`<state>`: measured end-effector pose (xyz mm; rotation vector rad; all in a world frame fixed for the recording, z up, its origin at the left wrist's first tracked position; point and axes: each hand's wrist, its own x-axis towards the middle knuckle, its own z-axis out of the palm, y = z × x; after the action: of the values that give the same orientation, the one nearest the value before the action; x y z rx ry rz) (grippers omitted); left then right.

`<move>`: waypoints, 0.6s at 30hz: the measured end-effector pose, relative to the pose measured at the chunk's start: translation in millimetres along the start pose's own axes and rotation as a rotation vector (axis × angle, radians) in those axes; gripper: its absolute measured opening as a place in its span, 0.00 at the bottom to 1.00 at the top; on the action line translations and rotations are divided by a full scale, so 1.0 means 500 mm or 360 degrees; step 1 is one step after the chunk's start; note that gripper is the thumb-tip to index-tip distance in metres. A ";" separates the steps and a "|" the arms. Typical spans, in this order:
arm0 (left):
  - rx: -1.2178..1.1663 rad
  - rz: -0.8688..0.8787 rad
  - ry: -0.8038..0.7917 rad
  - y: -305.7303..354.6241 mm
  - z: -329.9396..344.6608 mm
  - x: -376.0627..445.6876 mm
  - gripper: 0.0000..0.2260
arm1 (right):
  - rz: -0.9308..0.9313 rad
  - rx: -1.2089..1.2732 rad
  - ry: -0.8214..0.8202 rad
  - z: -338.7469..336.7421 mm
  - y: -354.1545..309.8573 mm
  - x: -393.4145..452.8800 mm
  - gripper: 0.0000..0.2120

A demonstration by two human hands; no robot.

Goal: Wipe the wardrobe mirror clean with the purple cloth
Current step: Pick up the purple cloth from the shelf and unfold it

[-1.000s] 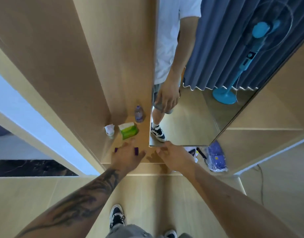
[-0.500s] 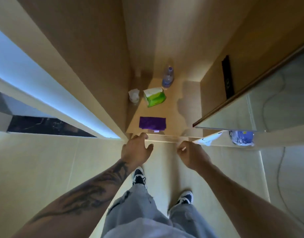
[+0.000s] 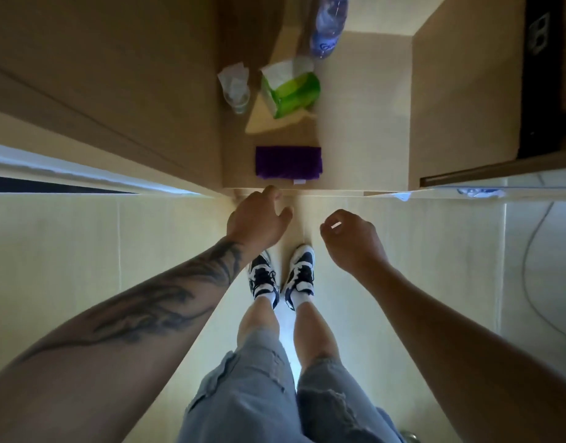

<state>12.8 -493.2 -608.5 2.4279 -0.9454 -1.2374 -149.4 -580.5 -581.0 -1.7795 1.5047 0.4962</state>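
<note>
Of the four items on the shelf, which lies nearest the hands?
The purple cloth, flat at the shelf's front edge, just beyond the left hand; pack, cup and bottle sit farther back.

Overall light: dim, warm, underexposed at the arms.
Source: bright strip at the left edge; pale glow on the floor between the legs.
Shadows: soft, deep inside the wardrobe shelf.
Distortion: strong wide-angle bending at the edges.
Focus: slightly soft throughout.
</note>
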 end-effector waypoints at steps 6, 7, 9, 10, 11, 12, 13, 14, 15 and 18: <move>0.0122 -0.0009 -0.0007 -0.066 0.055 0.109 0.20 | 0.0045 0.0045 -0.0102 0.082 0.016 0.139 0.08; 0.0209 0.0009 -0.0035 -0.081 0.071 0.126 0.19 | 0.0053 0.0047 -0.0111 0.096 0.023 0.161 0.08; 0.0351 0.0049 -0.0066 -0.106 0.097 0.161 0.19 | 0.0063 0.0080 -0.0096 0.122 0.038 0.207 0.08; 0.0394 0.0069 -0.0067 -0.117 0.107 0.178 0.18 | 0.0062 0.0102 -0.0073 0.133 0.042 0.229 0.07; 0.0423 0.0092 -0.0057 -0.125 0.115 0.195 0.18 | 0.0067 0.0127 -0.0039 0.142 0.047 0.251 0.07; 0.0438 0.0120 -0.0035 -0.130 0.123 0.213 0.17 | 0.0078 0.0161 0.0004 0.150 0.049 0.273 0.07; 0.0437 0.0153 0.0002 -0.134 0.130 0.231 0.16 | 0.0089 0.0197 0.0047 0.157 0.052 0.295 0.07; 0.0424 0.0186 0.0045 -0.136 0.137 0.245 0.16 | 0.0088 0.0227 0.0082 0.162 0.052 0.315 0.07; 0.0415 0.0226 0.0085 -0.136 0.144 0.258 0.15 | 0.0067 0.0239 0.0112 0.166 0.052 0.333 0.07; 0.0399 0.0368 0.0188 -0.133 0.170 0.295 0.13 | -0.0100 0.0254 0.0264 0.178 0.048 0.388 0.10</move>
<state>37.2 -534.0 -785.0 2.4527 -1.3714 -0.9345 -111.4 -645.5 -782.2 -1.7710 1.5491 0.1952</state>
